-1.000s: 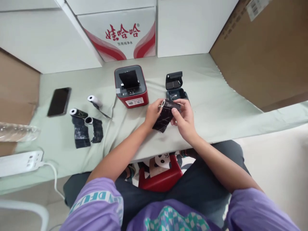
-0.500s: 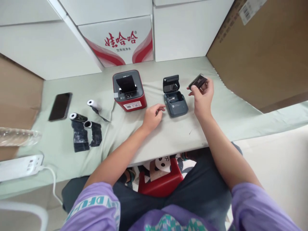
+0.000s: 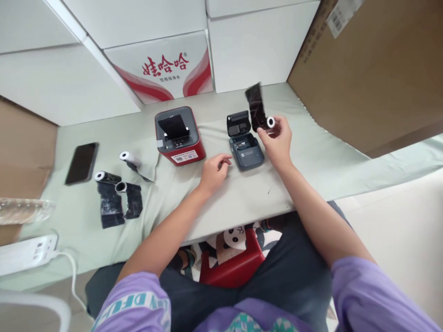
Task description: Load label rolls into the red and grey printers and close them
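Note:
My right hand (image 3: 279, 142) holds a small paper roll (image 3: 269, 122) with a black strip (image 3: 256, 107) sticking up from it, just right of a small dark grey printer (image 3: 246, 150) whose lid stands open. My left hand (image 3: 213, 169) rests on the table with fingers loosely curled, holding nothing, its fingertips close to the grey printer's left side. A red printer with a dark top (image 3: 177, 137) sits to the left of the grey one.
Three more paper rolls (image 3: 117, 186) with black strips lie at the left, beside a black phone (image 3: 81, 163). A white power strip (image 3: 26, 248) lies at the far left edge. White boxes (image 3: 162, 69) and a brown carton (image 3: 367, 69) wall the table's back and right.
My hands parted: the right carried the roll up and right past the grey printer, then turned it so the strip points up. The left lowered onto the table.

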The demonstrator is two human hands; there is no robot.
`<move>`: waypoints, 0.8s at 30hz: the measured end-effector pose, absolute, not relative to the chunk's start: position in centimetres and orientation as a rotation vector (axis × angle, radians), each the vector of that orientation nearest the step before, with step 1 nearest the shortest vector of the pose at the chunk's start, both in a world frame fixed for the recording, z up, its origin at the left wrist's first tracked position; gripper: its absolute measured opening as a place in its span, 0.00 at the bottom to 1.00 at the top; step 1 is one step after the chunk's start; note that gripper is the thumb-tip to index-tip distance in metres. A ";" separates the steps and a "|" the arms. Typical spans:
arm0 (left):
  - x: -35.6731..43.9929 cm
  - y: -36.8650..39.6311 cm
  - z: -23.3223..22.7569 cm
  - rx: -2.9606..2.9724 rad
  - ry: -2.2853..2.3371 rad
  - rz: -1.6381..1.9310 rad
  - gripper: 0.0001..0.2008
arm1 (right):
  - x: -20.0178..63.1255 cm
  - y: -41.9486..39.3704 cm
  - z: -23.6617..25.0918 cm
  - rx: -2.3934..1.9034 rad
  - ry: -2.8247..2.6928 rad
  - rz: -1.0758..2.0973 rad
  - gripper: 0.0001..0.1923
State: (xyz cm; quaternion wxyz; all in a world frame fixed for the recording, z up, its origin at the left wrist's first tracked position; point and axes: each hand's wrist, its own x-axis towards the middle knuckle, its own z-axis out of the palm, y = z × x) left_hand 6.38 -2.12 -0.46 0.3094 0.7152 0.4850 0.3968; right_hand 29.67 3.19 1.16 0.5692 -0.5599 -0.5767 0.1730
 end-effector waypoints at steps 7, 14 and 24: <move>6.5 -2.2 -0.4 1.910 1.290 1.025 0.15 | 29.2 2.9 2.0 -1.313 -1.529 0.432 0.20; 6.5 -2.2 -0.3 1.894 1.288 1.019 0.15 | 29.3 3.1 2.2 -1.400 -1.816 0.384 0.17; 6.5 -2.1 -0.4 1.900 1.306 1.009 0.14 | 28.6 3.5 2.0 -1.332 -1.757 0.507 0.17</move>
